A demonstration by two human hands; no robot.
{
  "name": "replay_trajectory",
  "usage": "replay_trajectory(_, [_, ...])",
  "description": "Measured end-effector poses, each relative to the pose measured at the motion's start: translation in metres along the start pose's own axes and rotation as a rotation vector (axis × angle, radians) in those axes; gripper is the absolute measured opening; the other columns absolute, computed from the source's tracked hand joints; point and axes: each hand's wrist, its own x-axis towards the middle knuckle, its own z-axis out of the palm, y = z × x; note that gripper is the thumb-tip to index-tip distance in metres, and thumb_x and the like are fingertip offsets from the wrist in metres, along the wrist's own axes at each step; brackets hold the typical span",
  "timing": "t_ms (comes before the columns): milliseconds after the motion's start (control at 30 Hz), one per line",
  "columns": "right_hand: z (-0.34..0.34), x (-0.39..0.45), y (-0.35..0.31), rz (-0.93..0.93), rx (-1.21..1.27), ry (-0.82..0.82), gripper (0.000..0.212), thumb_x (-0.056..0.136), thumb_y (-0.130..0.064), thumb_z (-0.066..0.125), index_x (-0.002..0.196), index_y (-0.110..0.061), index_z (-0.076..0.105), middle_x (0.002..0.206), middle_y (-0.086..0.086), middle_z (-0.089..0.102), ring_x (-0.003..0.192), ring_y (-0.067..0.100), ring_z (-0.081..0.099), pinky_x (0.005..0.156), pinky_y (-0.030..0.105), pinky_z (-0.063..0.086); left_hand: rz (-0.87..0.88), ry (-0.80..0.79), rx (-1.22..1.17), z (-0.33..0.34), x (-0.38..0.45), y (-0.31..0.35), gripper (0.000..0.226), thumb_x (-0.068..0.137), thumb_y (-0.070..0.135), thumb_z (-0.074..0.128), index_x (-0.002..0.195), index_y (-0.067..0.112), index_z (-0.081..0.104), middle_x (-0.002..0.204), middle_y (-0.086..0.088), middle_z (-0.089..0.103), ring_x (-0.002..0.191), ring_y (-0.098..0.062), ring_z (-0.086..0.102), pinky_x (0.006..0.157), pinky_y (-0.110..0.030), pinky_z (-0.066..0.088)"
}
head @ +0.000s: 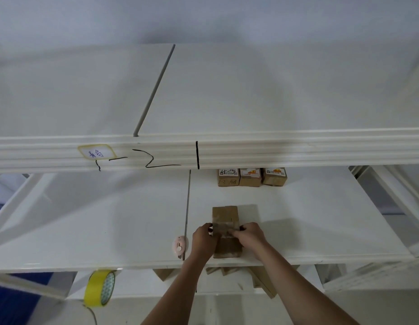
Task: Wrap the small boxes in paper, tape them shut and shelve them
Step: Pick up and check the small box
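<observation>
On the middle shelf (321, 219), one paper-wrapped box (226, 216) lay with its long axis running away from the person, between both hands. Left hand (203, 240) and right hand (250, 236) each pinched a tape strip (223, 227) across it, equally near. Three finished boxes (250, 177) stood behind.

1. One view only, head-worn, wide-angle; no second view to overlap.
2. Faces forward and down onto the white shelf (110, 231), close range.
3. Upper shelf edge (274, 151) crosses toward 12 o'clock; forearms enter from 6 o'clock.
</observation>
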Motion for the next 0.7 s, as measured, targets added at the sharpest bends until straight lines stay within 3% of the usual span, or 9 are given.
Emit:
replay_trajectory(167, [-0.011,-0.003,0.003,0.001,0.022,0.025,0.031,0.089,-0.035,0.073,0.073,-0.012,0.061,0.072,0.003,0.064,0.070,0.016,0.061,0.055,0.024,0.041,0.027,0.014,0.012,0.010,0.000,0.009,0.039,0.097,0.021,0.057,0.134,0.009,0.060,0.123,-0.007,0.068,0.106,-0.023,0.066,0.093,-0.036,0.056])
replay_trajectory(467, [-0.047,-0.001,0.014,0.035,0.053,0.048,0.030,0.088,-0.036,0.075,0.089,-0.006,0.073,0.087,0.007,0.073,0.081,0.018,0.068,0.064,0.027,0.050,0.047,-0.043,0.021,0.030,0.002,0.037,0.041,0.099,0.024,0.059,0.137,0.010,0.058,0.125,-0.005,0.066,0.111,-0.021,0.064,0.096,-0.033,0.054])
replay_trajectory(700, [-0.059,0.000,0.027,0.033,-0.002,0.061,0.026,0.092,-0.028,0.070,0.095,-0.002,0.073,0.082,0.005,0.069,0.071,0.013,0.062,0.051,0.023,0.041,0.005,-0.066,0.057,0.045,-0.002,0.044,0.041,0.099,0.018,0.058,0.139,0.008,0.054,0.126,-0.007,0.066,0.112,-0.022,0.062,0.097,-0.031,0.051])
